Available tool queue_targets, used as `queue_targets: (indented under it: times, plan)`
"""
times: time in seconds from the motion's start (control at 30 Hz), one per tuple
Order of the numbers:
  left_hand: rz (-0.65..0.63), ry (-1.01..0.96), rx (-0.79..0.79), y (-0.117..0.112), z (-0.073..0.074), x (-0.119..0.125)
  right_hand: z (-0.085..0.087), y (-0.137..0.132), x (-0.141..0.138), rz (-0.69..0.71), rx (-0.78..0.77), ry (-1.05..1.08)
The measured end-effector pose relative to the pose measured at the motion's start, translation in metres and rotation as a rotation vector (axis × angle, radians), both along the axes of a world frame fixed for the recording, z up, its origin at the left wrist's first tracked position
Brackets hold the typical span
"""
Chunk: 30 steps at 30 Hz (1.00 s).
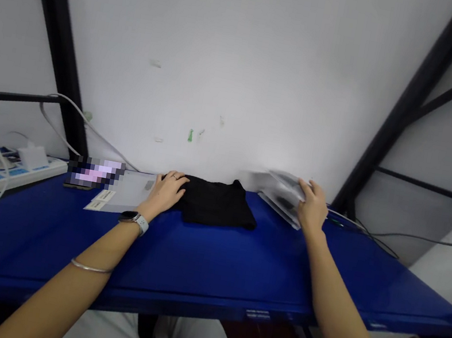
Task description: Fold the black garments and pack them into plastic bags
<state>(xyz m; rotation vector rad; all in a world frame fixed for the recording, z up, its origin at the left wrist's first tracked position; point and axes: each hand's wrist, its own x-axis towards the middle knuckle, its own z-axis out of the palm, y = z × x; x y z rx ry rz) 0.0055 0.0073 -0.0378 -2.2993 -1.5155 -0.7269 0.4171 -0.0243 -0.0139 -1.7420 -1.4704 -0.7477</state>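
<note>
A folded black cloth (217,205) lies on the blue table near the wall. My left hand (167,191) rests on the cloth's left end, its fingers stretched out and lying flat. Beneath and left of that wrist are translucent plastic bags (126,186) with pale labels. At the right, my right hand (311,207) pinches the edge of a clear plastic bag (287,184), which is lifted and blurred by motion. Several similar bags (284,211) lie under it, partly hidden.
A phone (96,174) lies at the left by the wall, beside a white power strip (10,175) with plugs and cables. Black metal posts (61,47) flank the table (209,265). A cable (423,239) crosses the right side.
</note>
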Motion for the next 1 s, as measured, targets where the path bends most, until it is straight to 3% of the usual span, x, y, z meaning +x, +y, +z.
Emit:
queue_targets:
  times: [0.13, 0.2, 0.27, 0.33, 0.4, 0.5, 0.6, 0.73, 0.87, 0.93, 1.0]
  plan:
    - [0.002, 0.035, -0.138, 0.003, -0.009, -0.001, -0.01, 0.001, 0.018, -0.106, -0.353, -0.039]
    - [-0.003, 0.026, -0.219, 0.005, -0.012, -0.003, -0.008, 0.0, 0.017, -0.103, -0.382, -0.062]
    - [-0.042, 0.007, -0.302, 0.008, -0.015, -0.004, -0.003, 0.0, 0.009, -0.085, -0.297, -0.062]
    - [-0.111, -0.019, -0.367, 0.011, -0.018, -0.006, 0.0, 0.002, -0.005, 0.002, -0.188, -0.028]
    - [-0.171, -0.044, -0.403, 0.014, -0.018, -0.008, -0.001, 0.006, -0.027, 0.186, -0.151, 0.028]
    - [-0.215, -0.049, -0.429, 0.015, -0.014, -0.01, -0.016, 0.014, -0.066, 0.577, -0.295, 0.038]
    - [-0.233, -0.052, -0.452, 0.012, -0.005, -0.011, -0.03, 0.019, -0.099, 0.816, -0.488, -0.001]
    - [-0.212, -0.211, -0.552, 0.0, 0.012, -0.011, -0.026, 0.013, -0.112, 0.867, -0.618, 0.04]
    - [-0.346, -0.304, -0.775, -0.009, 0.025, -0.01, -0.008, 0.005, -0.099, 0.924, -0.81, 0.194]
    - [-0.353, -0.28, -0.737, -0.007, 0.026, -0.012, -0.004, 0.005, -0.092, 0.923, -0.784, 0.234]
    - [-0.264, -0.233, -0.587, -0.001, 0.023, -0.015, -0.004, 0.01, -0.089, 0.872, -0.631, 0.183]
